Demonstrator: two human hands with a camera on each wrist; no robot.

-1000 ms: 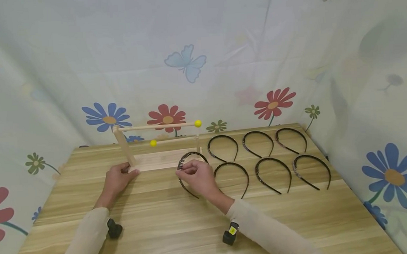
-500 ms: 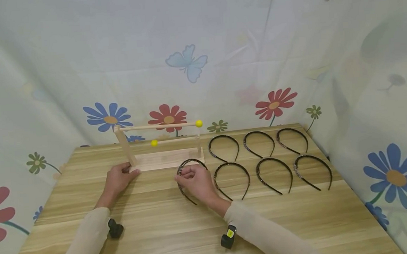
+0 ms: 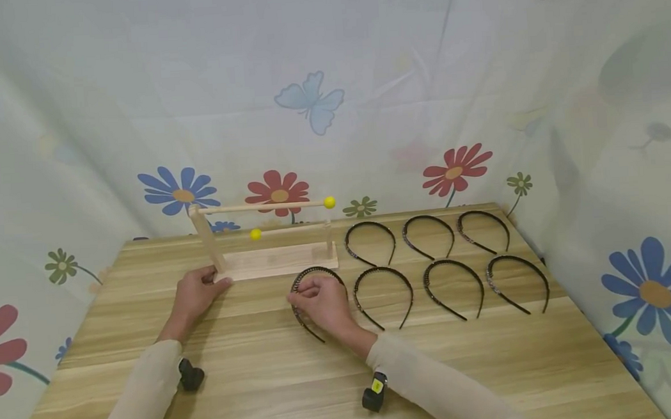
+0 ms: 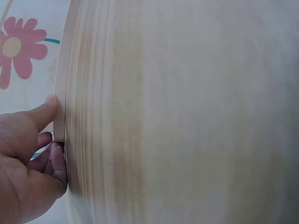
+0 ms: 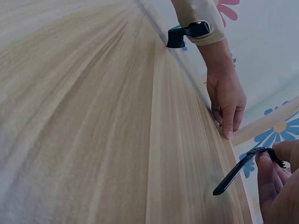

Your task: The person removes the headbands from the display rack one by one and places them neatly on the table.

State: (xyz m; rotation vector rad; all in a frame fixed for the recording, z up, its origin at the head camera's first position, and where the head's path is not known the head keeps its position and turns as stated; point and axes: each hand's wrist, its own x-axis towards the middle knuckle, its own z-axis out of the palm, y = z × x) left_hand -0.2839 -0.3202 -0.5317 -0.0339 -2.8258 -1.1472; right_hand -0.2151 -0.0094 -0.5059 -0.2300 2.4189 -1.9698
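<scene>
My left hand (image 3: 196, 296) grips the left end of a wooden rack's base (image 3: 278, 262), thumb at the front edge and fingers curled at the end. In the left wrist view the thumb (image 4: 45, 112) lies on the pale base edge (image 4: 60, 116). My right hand (image 3: 324, 303) pinches a black toothed headband (image 3: 303, 325) by its left side, in front of the rack. The hand covers part of that band. The right wrist view shows the headband (image 5: 229, 181) tilted, one tip toward the table, between thumb and fingers.
The rack's post (image 3: 206, 240) carries rods ending in yellow balls, one high (image 3: 329, 202) and one lower (image 3: 255, 234). Right of it lie two rows of three headbands, a back one (image 3: 369, 223) and a front one (image 3: 453, 261) among them. A flowered cloth (image 3: 375, 104) hangs behind the table.
My right hand has drawn the headband slightly toward me, away from the rack's base and off the neighbouring headband. The left hand stays on the base.
</scene>
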